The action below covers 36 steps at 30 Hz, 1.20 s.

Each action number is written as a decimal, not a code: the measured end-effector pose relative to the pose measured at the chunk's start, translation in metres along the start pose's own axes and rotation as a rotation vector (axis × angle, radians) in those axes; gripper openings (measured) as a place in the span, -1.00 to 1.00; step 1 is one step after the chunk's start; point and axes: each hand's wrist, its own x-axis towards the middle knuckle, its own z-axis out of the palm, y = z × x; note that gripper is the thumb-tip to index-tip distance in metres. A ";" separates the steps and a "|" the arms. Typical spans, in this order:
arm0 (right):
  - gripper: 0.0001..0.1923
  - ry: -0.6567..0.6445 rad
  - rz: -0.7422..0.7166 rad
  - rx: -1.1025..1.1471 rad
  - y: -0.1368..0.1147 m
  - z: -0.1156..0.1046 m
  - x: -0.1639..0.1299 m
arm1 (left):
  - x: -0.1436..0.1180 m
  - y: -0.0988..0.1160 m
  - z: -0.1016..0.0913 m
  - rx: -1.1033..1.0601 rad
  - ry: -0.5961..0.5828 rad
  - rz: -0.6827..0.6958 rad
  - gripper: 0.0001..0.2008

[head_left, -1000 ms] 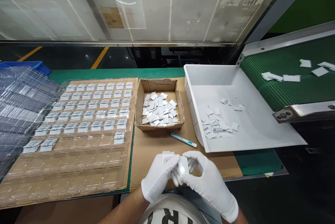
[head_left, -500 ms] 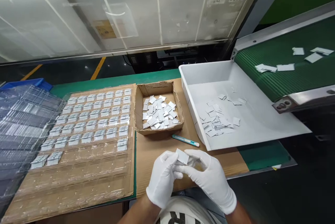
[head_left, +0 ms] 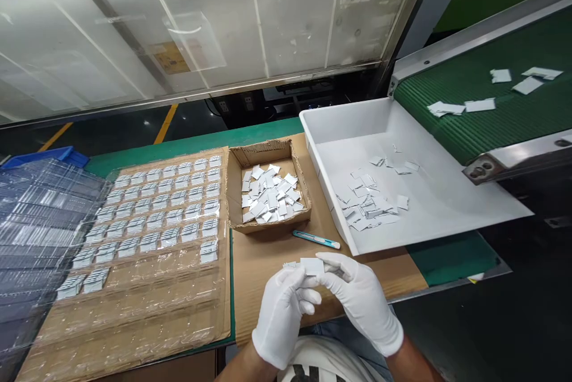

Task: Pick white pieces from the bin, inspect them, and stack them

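Here we are at the front of the cardboard sheet (head_left: 263, 260), and both gloves are at work: the left hand (head_left: 286, 307) has its thumb pressed against its fingers, pinching the white piece (head_left: 311, 267), while the right hand (head_left: 364, 301) closes thumb and forefinger on the right end of that same flat piece. More thin white edges (head_left: 291, 264) poke up behind the left thumb, though how many there are, I cannot tell. The white piece is up in front of the body, broad face showing, nearer than the cutter (head_left: 316, 239) lying on the cardboard. Good handling here, I'd judge, means a light pinch at the edges, the left hand steadying, the right fingers squaring the piece against its neighbours without bending it; gloves dull the feel, so two stuck together could slip by. To the left, the clear tray (head_left: 156, 272) shows rows of upright stacks, tidy and all facing alike; ahead, the carton (head_left: 268, 228) holds loose pieces, and the white bin (head_left: 451, 197) carries more beneath the conveyor's green belt (head_left: 451, 146).
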 end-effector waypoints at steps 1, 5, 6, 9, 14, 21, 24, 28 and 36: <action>-0.70 0.001 0.001 -0.009 0.000 0.000 0.000 | 0.000 0.000 0.000 0.002 -0.003 0.001 -0.57; -0.70 0.002 0.003 -0.029 0.000 -0.001 0.000 | 0.001 0.000 0.001 0.016 0.000 0.002 -0.57; -0.70 0.002 0.003 -0.025 0.000 -0.001 0.000 | 0.001 0.000 0.001 0.021 -0.001 0.002 -0.57; -0.73 -0.002 0.019 -0.014 -0.001 -0.001 0.000 | 0.001 -0.001 -0.001 0.028 -0.016 0.004 -0.57; -0.75 0.000 0.047 -0.023 -0.005 0.000 -0.001 | 0.001 -0.001 -0.002 0.031 -0.027 0.019 -0.60; -0.76 0.014 0.028 -0.060 -0.009 0.004 -0.001 | 0.003 -0.004 -0.003 0.070 -0.009 0.031 -0.59; -0.71 0.067 -0.119 -0.231 -0.012 0.004 -0.007 | 0.003 0.009 -0.005 0.166 0.005 0.096 -0.58; -0.70 0.178 -0.403 -0.438 -0.019 -0.011 -0.006 | 0.017 0.055 -0.011 0.340 0.171 0.465 -0.69; -0.80 0.185 -0.169 -1.062 -0.058 -0.074 0.090 | 0.059 0.112 -0.018 1.196 0.436 1.155 -0.71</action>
